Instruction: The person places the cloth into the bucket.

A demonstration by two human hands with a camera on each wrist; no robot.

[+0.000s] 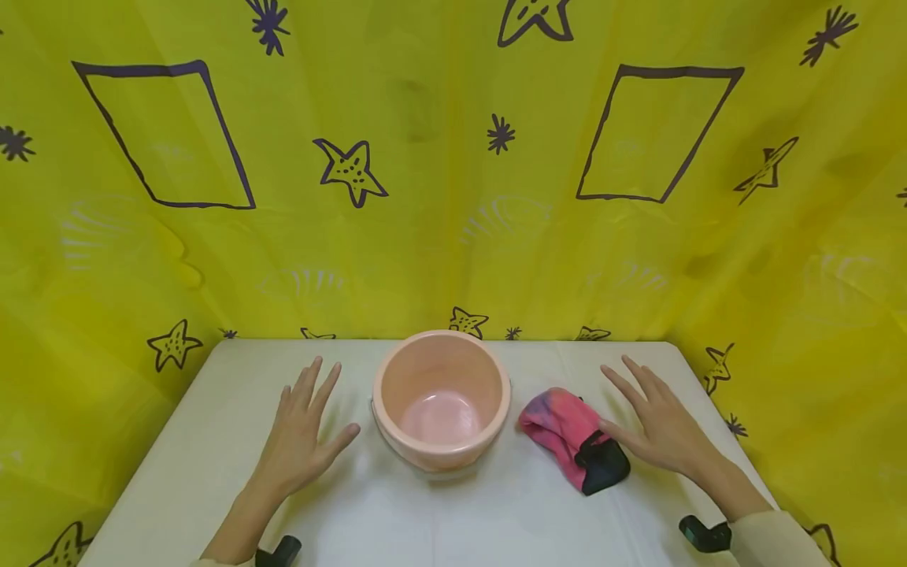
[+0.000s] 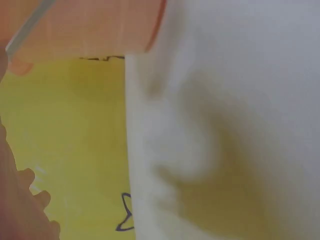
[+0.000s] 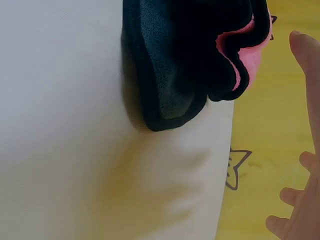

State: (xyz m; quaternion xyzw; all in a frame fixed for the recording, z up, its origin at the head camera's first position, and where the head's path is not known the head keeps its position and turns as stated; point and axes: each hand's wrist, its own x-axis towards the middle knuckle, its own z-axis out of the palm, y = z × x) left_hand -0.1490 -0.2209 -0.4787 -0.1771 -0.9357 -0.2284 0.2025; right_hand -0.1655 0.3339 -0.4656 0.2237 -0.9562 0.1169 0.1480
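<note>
A peach-pink plastic bowl (image 1: pixel 441 402) stands empty at the middle of the white table (image 1: pixel 397 520). My left hand (image 1: pixel 306 429) lies flat on the table just left of the bowl, fingers spread, holding nothing. A folded pink and purple cloth with a black end (image 1: pixel 572 438) lies right of the bowl. My right hand (image 1: pixel 655 421) rests flat beside it, its thumb touching the cloth's black end. The right wrist view shows the cloth's black end (image 3: pixel 180 60) close up and my fingers (image 3: pixel 306 100) at the right edge. The bowl's side (image 2: pixel 85 27) fills the top of the left wrist view.
A yellow curtain (image 1: pixel 453 173) printed with stars and rectangles hangs behind and around the table. Black wrist camera mounts (image 1: pixel 705 534) show at both forearms near the table's front edge.
</note>
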